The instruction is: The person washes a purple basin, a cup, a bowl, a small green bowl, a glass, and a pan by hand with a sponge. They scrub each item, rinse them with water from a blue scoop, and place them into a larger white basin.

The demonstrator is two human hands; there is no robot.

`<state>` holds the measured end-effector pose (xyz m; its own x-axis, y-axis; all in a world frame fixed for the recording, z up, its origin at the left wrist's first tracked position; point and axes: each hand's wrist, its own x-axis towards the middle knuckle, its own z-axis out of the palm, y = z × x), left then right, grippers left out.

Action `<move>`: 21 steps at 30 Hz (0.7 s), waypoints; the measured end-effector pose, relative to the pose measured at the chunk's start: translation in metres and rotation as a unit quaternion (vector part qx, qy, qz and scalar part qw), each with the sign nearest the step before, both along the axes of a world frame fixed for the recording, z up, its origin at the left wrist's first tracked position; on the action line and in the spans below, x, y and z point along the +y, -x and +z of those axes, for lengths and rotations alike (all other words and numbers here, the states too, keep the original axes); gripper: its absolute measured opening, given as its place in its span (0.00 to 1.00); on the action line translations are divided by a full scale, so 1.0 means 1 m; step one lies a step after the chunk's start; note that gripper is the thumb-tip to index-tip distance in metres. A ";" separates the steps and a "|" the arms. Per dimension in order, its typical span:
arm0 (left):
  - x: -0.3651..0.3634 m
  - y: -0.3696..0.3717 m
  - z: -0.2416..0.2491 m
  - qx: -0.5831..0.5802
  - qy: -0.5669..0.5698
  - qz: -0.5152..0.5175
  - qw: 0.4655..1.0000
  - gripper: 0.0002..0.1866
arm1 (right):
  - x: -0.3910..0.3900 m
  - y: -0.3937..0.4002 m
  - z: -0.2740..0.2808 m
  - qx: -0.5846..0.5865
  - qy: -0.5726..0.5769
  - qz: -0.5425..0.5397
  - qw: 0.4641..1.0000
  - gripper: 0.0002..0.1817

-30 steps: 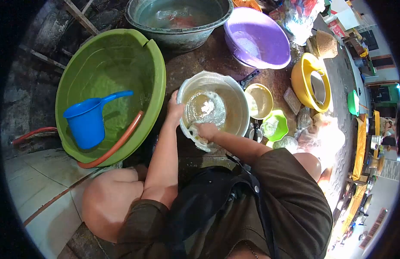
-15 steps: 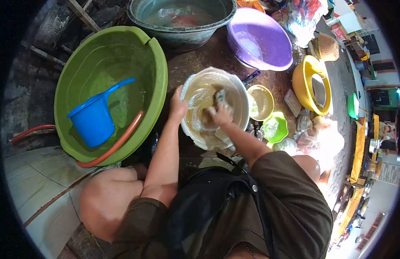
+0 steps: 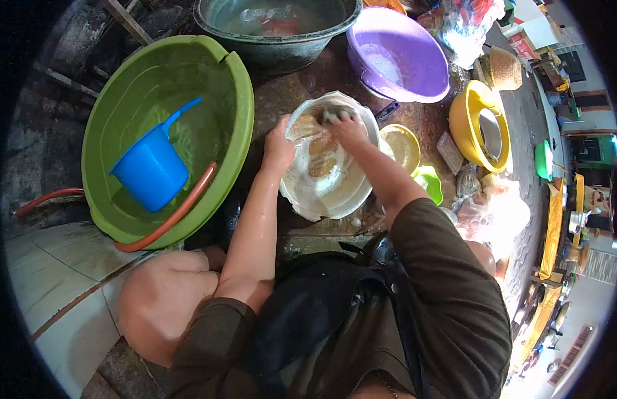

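A white basin point(image 3: 359, 194) with scalloped edges and soapy water inside stands before me, its bottom stained brownish. My left hand point(image 3: 280, 144) grips its left rim. Inside, near the far wall, my right hand point(image 3: 349, 128) is closed on a grey-green scrubber point(image 3: 336, 114) pressed against the basin. To the left stands a large green tub point(image 3: 244, 143) with water, a floating blue dipper point(image 3: 151, 169) and an orange hose point(image 3: 178, 225) over its edge.
Beyond are a dark grey tub point(image 3: 282, 50) of water and a purple basin point(image 3: 415, 53). At right are a small yellow bowl point(image 3: 403, 149), a green bowl point(image 3: 429, 182), a yellow basin point(image 3: 460, 130) and plastic bags point(image 3: 491, 216).
My right hand has moved with the scrubber from the middle to the far wall of the white basin. The basin is tilted differently, and the blue dipper has turned slightly.
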<state>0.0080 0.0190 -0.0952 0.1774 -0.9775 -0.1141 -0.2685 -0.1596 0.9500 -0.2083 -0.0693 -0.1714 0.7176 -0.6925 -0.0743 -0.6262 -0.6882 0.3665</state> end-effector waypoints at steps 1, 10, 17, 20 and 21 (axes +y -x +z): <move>0.000 0.001 -0.009 -0.028 0.033 0.016 0.999 0.28 | 0.004 0.028 -0.007 0.042 -0.019 0.011 0.999 0.21; -0.006 0.008 -0.047 -0.043 0.044 0.066 0.996 0.26 | 0.176 -0.053 -0.045 -0.313 -0.401 -0.253 0.823 0.28; -0.014 -0.004 -0.027 0.263 -0.082 0.072 0.959 0.22 | 0.118 -0.117 0.062 -0.685 -0.557 -0.327 0.336 0.16; -0.015 -0.011 -0.017 0.342 -0.092 0.090 0.931 0.25 | 0.132 -0.094 0.082 -0.621 -0.472 -0.209 0.590 0.27; -0.020 -0.012 -0.027 0.352 -0.115 0.090 0.924 0.28 | 0.130 -0.087 0.084 -0.623 -0.464 -0.211 0.593 0.27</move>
<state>0.0196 -0.0006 -0.1218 0.1380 -0.8742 -0.4655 0.4541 -0.3618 0.8142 -0.1213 0.0609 -0.0875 0.3933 -0.9058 -0.1578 -0.2009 0.0828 -0.9761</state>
